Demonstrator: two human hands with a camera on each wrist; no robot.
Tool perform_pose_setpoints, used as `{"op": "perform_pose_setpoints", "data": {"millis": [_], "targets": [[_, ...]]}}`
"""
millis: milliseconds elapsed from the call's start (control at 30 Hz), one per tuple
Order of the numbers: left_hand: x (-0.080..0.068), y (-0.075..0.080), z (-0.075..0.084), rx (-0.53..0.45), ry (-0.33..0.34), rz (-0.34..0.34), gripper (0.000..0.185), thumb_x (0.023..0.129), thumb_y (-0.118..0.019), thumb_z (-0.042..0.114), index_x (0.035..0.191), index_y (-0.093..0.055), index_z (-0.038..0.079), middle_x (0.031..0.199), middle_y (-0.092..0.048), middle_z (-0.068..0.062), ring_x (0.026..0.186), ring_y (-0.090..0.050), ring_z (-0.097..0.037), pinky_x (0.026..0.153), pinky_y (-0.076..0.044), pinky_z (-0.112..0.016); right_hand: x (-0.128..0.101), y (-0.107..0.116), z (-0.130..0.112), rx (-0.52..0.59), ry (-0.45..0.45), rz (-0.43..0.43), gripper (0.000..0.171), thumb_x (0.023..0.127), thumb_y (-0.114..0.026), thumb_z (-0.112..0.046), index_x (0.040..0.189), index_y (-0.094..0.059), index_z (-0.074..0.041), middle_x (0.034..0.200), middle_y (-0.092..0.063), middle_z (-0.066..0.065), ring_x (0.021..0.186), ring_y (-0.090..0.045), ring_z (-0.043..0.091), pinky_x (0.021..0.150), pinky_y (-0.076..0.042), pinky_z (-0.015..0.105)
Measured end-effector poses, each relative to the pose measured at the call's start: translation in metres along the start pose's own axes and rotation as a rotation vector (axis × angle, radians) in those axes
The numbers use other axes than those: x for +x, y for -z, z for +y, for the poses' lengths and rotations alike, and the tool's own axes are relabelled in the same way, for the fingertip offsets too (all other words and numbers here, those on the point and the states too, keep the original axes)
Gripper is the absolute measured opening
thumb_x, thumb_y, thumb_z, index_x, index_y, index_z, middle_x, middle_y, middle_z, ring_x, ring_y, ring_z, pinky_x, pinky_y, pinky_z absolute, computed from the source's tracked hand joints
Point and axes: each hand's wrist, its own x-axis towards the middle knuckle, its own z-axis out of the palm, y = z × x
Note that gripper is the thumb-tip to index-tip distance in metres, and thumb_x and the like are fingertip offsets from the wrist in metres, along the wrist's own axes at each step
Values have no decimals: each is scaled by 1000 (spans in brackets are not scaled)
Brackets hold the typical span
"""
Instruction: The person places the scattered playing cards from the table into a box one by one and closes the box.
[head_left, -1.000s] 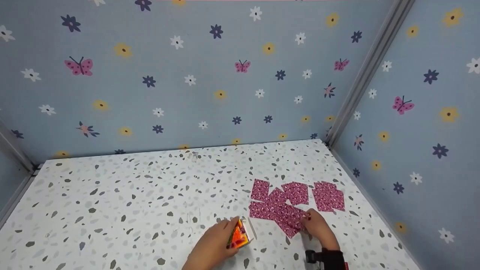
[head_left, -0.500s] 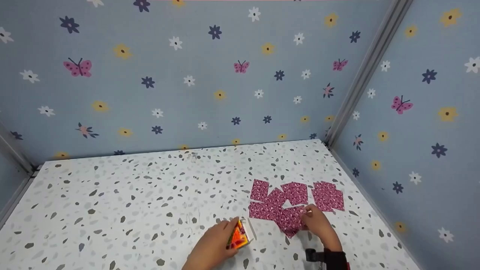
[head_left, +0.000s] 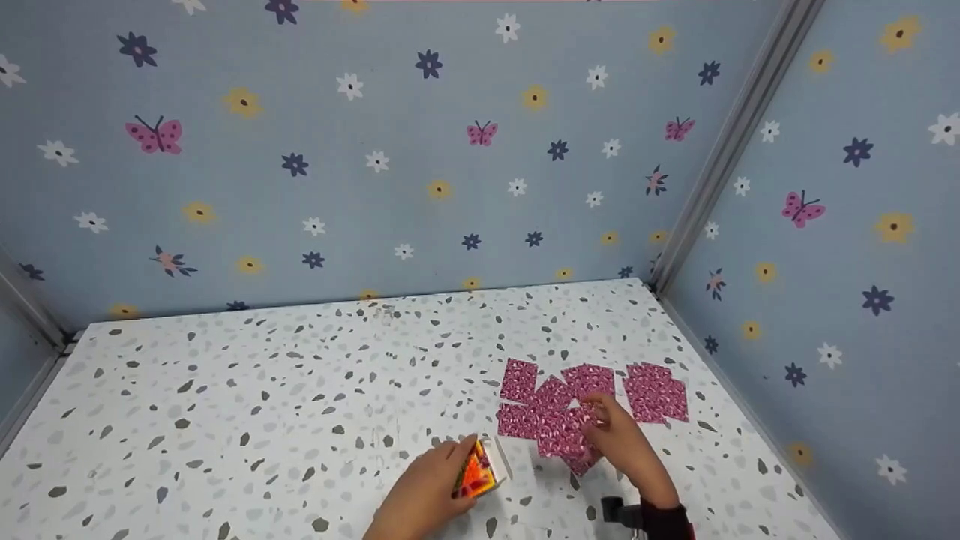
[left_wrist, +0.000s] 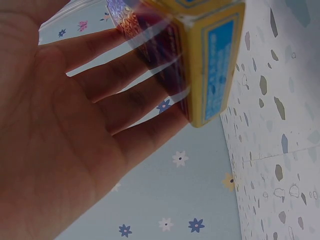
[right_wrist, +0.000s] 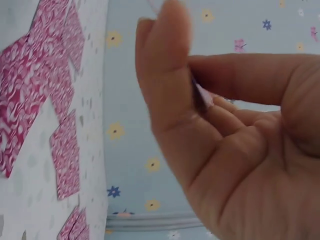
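We see our left hand (head_left: pixel 431 484) at about 6 o'clock on the speckled terrazzo-patterned tabletop (head_left: pixel 262 412), its fingers wrapped round a small rectangular card box (head_left: pixel 480 469) with glossy orange and yellow faces and a pale open flap. Our right hand (head_left: pixel 619 439) sits at about 5 o'clock, thumb and forefinger pressed together on a thin pink-backed card (head_left: pixel 581 420) at the near edge of the spread.

The playing cards (head_left: pixel 592 397) lie flat and face down, overlapping in a loose scatter; their backs are matte and densely patterned in pink and white. A separate pair of them lies toward 3 o'clock from the main cluster, near the right wall. The walls (head_left: pixel 375 150) are smooth, blue-grey, printed with flowers and butterflies, joined by a metal corner strip (head_left: pixel 720 150).

The left wrist view shows what the head view hides: the palm (left_wrist: pixel 55 150) with fingers laid straight along the box (left_wrist: pixel 210 60), whose yellow side bears a blue label, with a clear film catching light over it. The right wrist view shows the pinch close up, the thumb (right_wrist: pixel 165 75) closed against the forefinger (right_wrist: pixel 240 75) with only a thin pale edge of card between them, and the pink cards (right_wrist: pixel 45 100) on the table beyond.
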Motion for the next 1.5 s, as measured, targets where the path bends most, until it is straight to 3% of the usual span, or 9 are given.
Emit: {"op": "perform_pose_setpoints", "data": {"millis": [100, 333, 500, 767, 1100, 1500], "targets": [[-1, 1, 0, 4, -8, 6, 74, 75, -75, 30, 138, -43, 6, 118, -59, -12, 103, -58, -28, 92, -48, -43, -3, -2, -9, 59, 7, -37, 41, 91, -53, -1, 130, -43, -3, 122, -52, 27, 64, -59, 16, 59, -56, 40], [-1, 1, -1, 13, -28, 23, 75, 74, -76, 28, 137, -43, 5, 113, -60, -10, 97, -59, -24, 88, -49, -40, -11, -9, -28, 191, 75, -138, 41, 88, -61, -6, 125, -45, 1, 115, -51, 19, 67, -58, 13, 58, -57, 32], [-1, 1, -2, 20, -37, 40, 74, 73, -76, 25, 137, -44, 4, 113, -60, -11, 98, -59, -26, 88, -50, -40, -11, -22, -34, 277, 116, -234, 40, 86, -62, -6, 122, -45, 3, 119, -46, 20, 69, -54, 11, 61, -58, 39], [-1, 2, 0, 5, -26, 30, 75, 73, -76, 28, 137, -43, 5, 117, -60, -14, 101, -59, -29, 90, -49, -44, -11, -34, -36, 265, 128, -255, 38, 87, -60, -5, 120, -44, 5, 119, -44, 20, 75, -56, 15, 60, -58, 41], [-1, 2, -2, 37, -56, 58, 73, 73, -76, 27, 135, -45, 3, 110, -62, -11, 94, -60, -24, 86, -51, -39, -10, -37, -35, 256, 119, -235, 37, 86, -59, 0, 120, -44, 4, 119, -44, 23, 73, -55, 14, 60, -58, 40], [-1, 1, -1, 17, -30, 38, 74, 73, -76, 27, 136, -45, 4, 112, -61, -10, 97, -60, -25, 88, -50, -40, -9, -43, -33, 213, 99, -257, 37, 87, -56, 1, 122, -47, 3, 122, -46, 23, 68, -57, 14, 59, -58, 36]]}}
